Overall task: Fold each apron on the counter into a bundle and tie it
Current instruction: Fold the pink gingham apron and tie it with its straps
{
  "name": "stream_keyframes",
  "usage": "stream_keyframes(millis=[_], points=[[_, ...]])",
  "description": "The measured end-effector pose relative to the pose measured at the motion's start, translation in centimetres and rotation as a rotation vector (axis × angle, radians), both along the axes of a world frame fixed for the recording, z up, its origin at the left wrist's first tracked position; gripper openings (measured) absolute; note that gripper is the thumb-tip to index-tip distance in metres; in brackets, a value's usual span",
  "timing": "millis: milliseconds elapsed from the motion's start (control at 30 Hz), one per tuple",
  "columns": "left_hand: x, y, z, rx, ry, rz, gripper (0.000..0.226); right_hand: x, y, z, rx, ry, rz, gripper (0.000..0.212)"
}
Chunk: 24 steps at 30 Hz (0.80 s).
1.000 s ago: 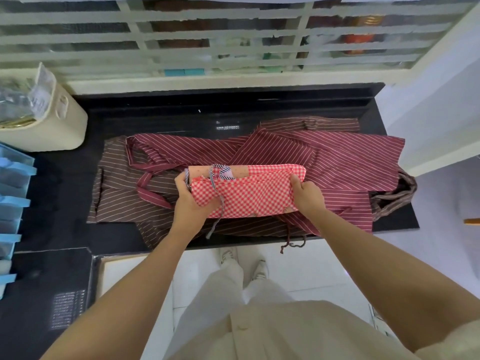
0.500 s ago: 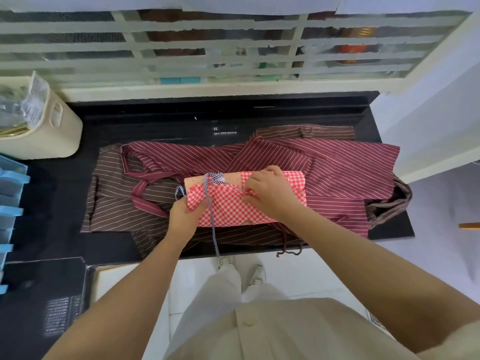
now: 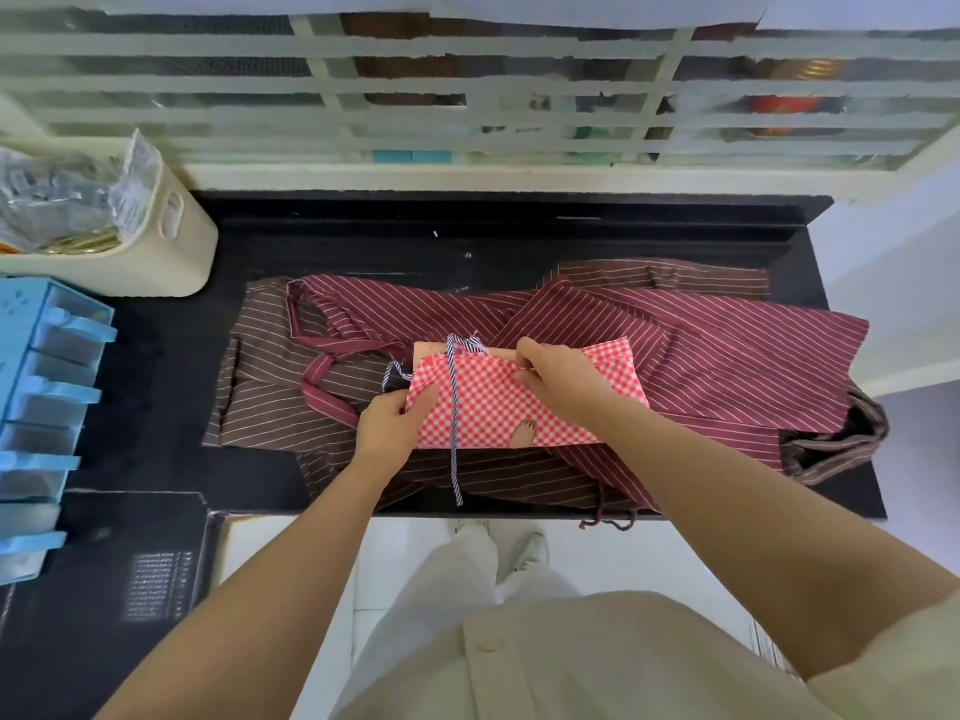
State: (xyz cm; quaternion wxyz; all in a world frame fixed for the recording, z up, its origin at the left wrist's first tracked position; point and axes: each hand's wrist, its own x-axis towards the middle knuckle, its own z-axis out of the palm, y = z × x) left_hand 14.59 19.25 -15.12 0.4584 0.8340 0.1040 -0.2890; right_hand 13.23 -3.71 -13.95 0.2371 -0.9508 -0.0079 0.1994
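Folded red gingham apron (image 3: 524, 407) sits mid-counter, on top of the maroon striped apron (image 3: 685, 345) and brown striped apron (image 3: 265, 392), both spread flat on the black counter (image 3: 467, 236). Left hand (image 3: 392, 426) grips the bundle's left end, thumb on top. Right hand (image 3: 558, 374) has its fingers curled, pinching the far edge near the middle. Blue-white striped tie (image 3: 454, 423) runs from the far-left corner across the bundle and hangs past the near counter edge. Cream bin (image 3: 174, 246) and blue drawer unit (image 3: 47, 387) stand far left.
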Motion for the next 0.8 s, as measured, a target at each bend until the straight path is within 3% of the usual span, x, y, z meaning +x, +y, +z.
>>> stream_keyframes(millis=[133, 267, 400, 533, 633, 800], points=[[0.8, 0.0, -0.2, 0.141, -0.079, -0.001, 0.054, 0.4, -0.3, -0.7, 0.045, -0.006, -0.071, 0.008], [1.4, -0.3, -0.2, 0.255, -0.103, -0.029, 0.059, 1.2, -0.5, -1.2, 0.028, -0.086, -0.08, 0.01], [1.9, -0.2, -0.7, 0.329, -0.073, -0.063, 0.058, 2.0, -0.5, -1.4, -0.016, -0.034, -0.079, 0.01], [2.3, -0.5, -0.8, 0.407, -0.059, -0.117, 0.049, 3.0, -0.5, -0.7, -0.084, 0.07, -0.057, 0.041], [2.2, -0.7, -0.4, 0.41, -0.046, -0.071, 0.051, 3.4, -0.7, -0.3, -0.169, 0.065, 0.067, 0.044], [2.3, -0.7, -0.3, 0.302, 0.031, -0.077, 0.052, 3.1, -0.5, 0.2, -0.132, 0.152, 0.071, 0.042]])
